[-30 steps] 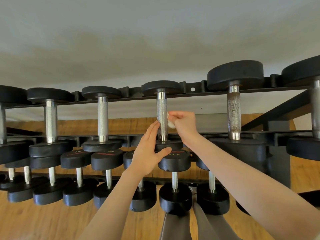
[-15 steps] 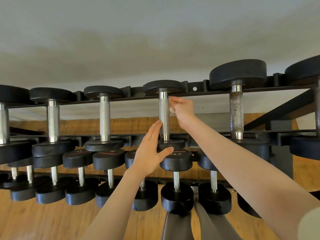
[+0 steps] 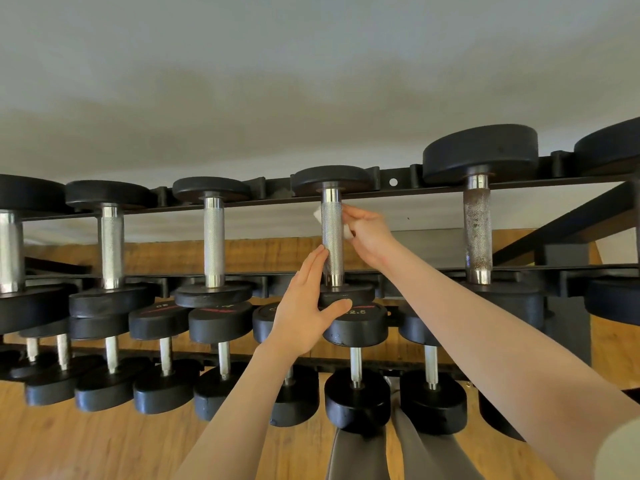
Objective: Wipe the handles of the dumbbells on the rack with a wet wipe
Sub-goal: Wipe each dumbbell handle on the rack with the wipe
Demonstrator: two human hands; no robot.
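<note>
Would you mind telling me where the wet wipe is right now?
In the head view, the wet wipe is wrapped behind the upper part of the centre top-row dumbbell handle, held by the right hand.

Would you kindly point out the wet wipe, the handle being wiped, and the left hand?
wet wipe (image 3: 316,215), head view, corner showing left of the handle
handle (image 3: 331,237), head view, knurled middle
left hand (image 3: 303,311), head view, back of hand

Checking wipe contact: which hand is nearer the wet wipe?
Right. The right hand holds the wet wipe around the handle; the left hand rests lower, by the handle's base.
</note>
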